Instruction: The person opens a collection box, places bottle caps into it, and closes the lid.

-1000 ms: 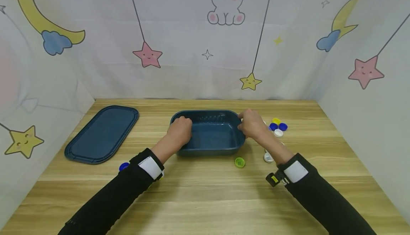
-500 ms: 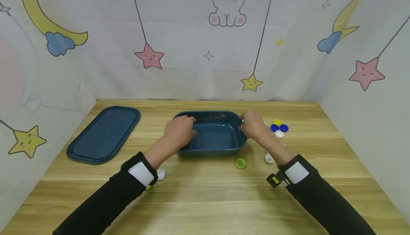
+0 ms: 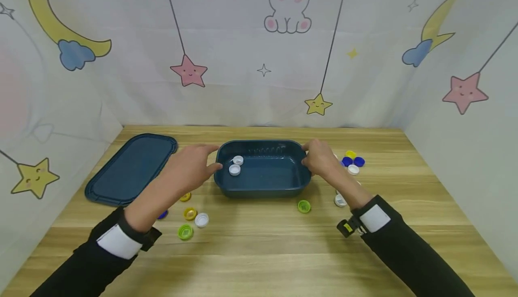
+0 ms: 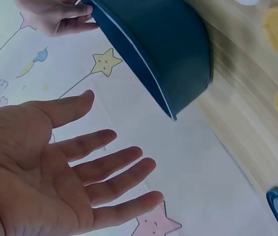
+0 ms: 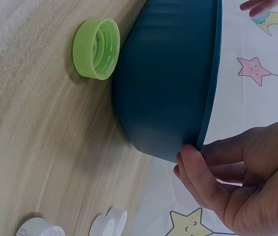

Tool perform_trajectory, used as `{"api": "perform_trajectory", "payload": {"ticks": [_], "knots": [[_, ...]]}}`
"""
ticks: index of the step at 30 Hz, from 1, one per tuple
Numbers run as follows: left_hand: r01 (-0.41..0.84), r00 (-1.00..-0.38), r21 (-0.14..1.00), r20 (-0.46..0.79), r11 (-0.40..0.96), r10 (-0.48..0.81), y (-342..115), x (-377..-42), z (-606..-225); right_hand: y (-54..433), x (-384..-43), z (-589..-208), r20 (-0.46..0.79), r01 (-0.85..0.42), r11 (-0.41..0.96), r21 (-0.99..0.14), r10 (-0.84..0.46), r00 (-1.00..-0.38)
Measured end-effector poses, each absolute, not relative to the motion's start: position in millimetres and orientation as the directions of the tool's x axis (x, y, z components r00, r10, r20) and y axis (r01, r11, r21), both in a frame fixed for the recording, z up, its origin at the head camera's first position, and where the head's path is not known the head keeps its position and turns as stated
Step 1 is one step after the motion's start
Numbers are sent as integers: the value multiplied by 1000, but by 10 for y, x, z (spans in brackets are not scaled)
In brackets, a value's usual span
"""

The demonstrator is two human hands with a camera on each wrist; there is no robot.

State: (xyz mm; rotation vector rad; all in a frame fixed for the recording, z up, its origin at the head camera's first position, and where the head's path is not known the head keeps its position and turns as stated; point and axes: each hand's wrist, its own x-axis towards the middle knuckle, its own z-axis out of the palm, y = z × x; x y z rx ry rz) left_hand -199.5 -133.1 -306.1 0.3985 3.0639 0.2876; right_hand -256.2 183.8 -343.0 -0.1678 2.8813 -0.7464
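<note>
A dark blue rectangular box stands on the table with two white bottle caps inside at its left end. My right hand pinches the box's right rim between thumb and fingers, as the right wrist view also shows. Just left of the box is my left hand, fingers spread and holding nothing; in the left wrist view its palm faces the camera, apart from the box wall. A green bottle cap lies in front of the box near its right corner.
The matching blue lid lies flat at the left. Green, yellow, white and blue caps are scattered near my left forearm. More caps lie right of the box, some partly behind my right wrist. A printed curtain rises behind the table.
My left hand has let go inside the box and pulled out to the left, opening its fingers. Two white caps now show in the box. The right hand has kept its hold.
</note>
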Motion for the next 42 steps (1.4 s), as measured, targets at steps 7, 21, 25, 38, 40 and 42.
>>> {"api": "perform_trajectory", "payload": {"ticks": [7,21,25,38,40,42], "knots": [[252,-967,112,3,961,254,-1619,-1804,-3115,1841,-2556,-3442,-132,-62,863,-501,-147,-980],[226,-960,208,-116,952,253,-1896,-1790,-3628,1848,-2543,-3453,-133,-56,867,-495,-139,-981],[237,-960,229,-93,944,264,-1902,-1808,-3761,1840,-2545,-3435,-140,-43,864,-501,-130,-982],[195,-974,242,-69,950,217,-1928,-1865,-3901,1822,-2546,-3423,-151,-30,856,-517,-126,-980],[194,-973,240,-77,951,218,-1921,-1879,-3904,1822,-2544,-3421,-151,-30,856,-516,-126,-981],[196,-971,241,-85,950,222,-1913,-1892,-3899,1821,-2546,-3422,-150,-33,858,-513,-127,-980]]}}
